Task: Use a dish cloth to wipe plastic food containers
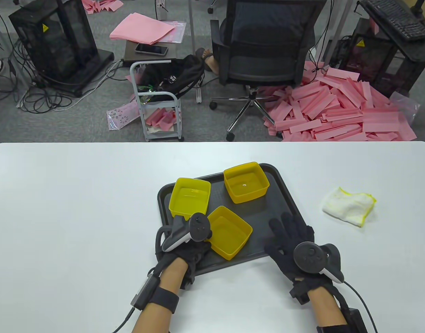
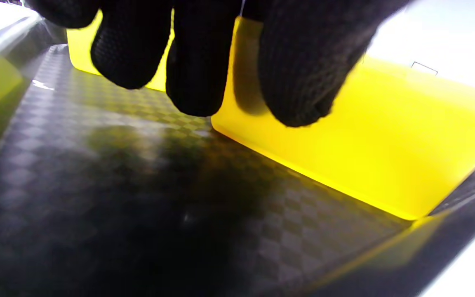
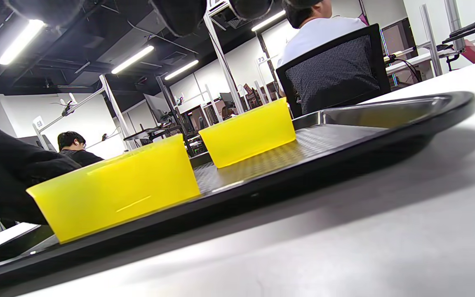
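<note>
Three empty yellow plastic containers stand on a black tray (image 1: pixel 285 204): a near one (image 1: pixel 230 232), one at the back left (image 1: pixel 190 199) and a far one (image 1: pixel 246 182). A white dish cloth with yellow trim (image 1: pixel 349 206) lies crumpled on the table to the right of the tray. My left hand (image 1: pixel 193 251) hovers over the tray's near-left corner. Its fingertips (image 2: pixel 196 95) hang just before a corner of the near container (image 2: pixel 365 152) and grip nothing. My right hand (image 1: pixel 285 236) lies over the tray's near-right edge with its fingers straight and spread, well short of the cloth.
The white table (image 1: pixel 77 208) stretches wide on both sides of the tray. Beyond its far edge stand an office chair (image 1: pixel 268 45) and a small cart (image 1: pixel 157 100). Pink paper strips (image 1: pixel 340 111) cover the floor there. A seated person (image 3: pixel 320 33) is behind the chair.
</note>
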A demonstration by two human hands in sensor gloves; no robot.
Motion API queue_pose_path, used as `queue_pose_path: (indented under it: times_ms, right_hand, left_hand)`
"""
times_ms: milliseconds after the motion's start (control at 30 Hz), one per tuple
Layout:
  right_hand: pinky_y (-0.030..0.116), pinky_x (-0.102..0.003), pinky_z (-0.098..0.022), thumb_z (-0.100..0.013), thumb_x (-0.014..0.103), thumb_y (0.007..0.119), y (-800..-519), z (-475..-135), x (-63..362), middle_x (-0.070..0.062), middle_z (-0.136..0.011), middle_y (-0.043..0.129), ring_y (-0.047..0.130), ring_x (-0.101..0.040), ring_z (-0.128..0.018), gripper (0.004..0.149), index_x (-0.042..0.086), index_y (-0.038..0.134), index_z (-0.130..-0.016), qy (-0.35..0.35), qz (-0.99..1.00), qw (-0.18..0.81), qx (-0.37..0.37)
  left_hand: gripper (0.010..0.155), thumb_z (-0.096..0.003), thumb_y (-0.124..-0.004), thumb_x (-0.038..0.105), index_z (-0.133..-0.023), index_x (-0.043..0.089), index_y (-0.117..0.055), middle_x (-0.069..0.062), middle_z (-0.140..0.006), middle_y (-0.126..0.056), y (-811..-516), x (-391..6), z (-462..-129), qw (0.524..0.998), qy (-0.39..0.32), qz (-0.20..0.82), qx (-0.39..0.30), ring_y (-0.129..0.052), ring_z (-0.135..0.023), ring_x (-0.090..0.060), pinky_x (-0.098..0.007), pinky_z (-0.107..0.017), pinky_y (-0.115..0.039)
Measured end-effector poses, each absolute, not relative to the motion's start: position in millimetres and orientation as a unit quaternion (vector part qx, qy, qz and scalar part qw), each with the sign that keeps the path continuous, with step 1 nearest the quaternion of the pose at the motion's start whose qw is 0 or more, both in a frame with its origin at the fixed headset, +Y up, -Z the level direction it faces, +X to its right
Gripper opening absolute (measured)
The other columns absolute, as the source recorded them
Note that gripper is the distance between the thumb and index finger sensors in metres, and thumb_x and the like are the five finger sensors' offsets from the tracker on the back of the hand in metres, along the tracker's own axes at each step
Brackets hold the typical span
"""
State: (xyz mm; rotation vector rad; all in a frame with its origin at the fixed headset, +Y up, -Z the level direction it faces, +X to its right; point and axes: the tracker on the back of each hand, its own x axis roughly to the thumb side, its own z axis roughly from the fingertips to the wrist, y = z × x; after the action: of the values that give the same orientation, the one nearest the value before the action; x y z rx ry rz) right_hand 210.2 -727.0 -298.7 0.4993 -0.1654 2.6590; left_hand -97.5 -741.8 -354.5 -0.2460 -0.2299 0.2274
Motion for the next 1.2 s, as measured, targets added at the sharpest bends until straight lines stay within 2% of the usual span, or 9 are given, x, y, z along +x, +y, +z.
queue_pose_path:
  times_ms: [333,567,967,1200]
  right_hand:
    - [0.034,-0.076,-0.068,-0.055,0.067,0.052,-727.3,-299.4,212.4,-0.019,-0.122,0.030,0.030,-0.050,-0.107,0.076,0.024,0.040,-0.116,-0.062,0.957,0.221,0.177]
    - [0.034,-0.076,-0.068,-0.055,0.067,0.052,-727.2,-300.1,215.3,-0.019,-0.122,0.030,0.030,-0.050,-0.107,0.076,0.024,0.041,-0.116,-0.062,0.957,0.224,0.171]
    - [0.035,-0.076,-0.068,-0.055,0.067,0.052,-728.1,-301.8,224.3,-0.019,-0.122,0.030,0.030,-0.050,-0.107,0.075,0.023,0.041,-0.116,-0.063,0.959,0.228,0.156]
    - [0.035,-0.076,-0.068,-0.055,0.066,0.052,-733.1,-303.3,227.7,-0.020,-0.122,0.031,0.031,-0.050,-0.106,0.075,0.023,0.042,-0.116,-0.054,0.962,0.224,0.146]
  left_hand:
    - [0.045,-0.0405,-0.089,0.048,-0.084,0.037,-0.089,-0.007,-0.080,-0.096,-741.6,-98.4,-341.5,0.975,-0.163,0.150,-0.023,-0.091,-0.070,-0.037,-0.056,-0.053,-0.072]
    - [0.046,-0.0361,-0.091,0.054,-0.076,0.031,-0.093,-0.003,-0.060,-0.102,-727.8,-101.3,-320.4,0.961,-0.201,0.174,0.076,-0.097,-0.055,-0.032,-0.052,-0.045,-0.077]
    - [0.046,-0.0345,-0.094,0.055,-0.073,0.031,-0.094,0.000,-0.055,-0.105,-694.0,-107.6,-274.9,0.929,-0.250,0.208,0.175,-0.101,-0.052,-0.030,-0.049,-0.041,-0.081]
    - [0.046,-0.0323,-0.098,0.053,-0.073,0.033,-0.093,0.002,-0.055,-0.104,-696.3,-115.2,-259.1,0.921,-0.259,0.220,0.191,-0.102,-0.052,-0.028,-0.047,-0.038,-0.084]
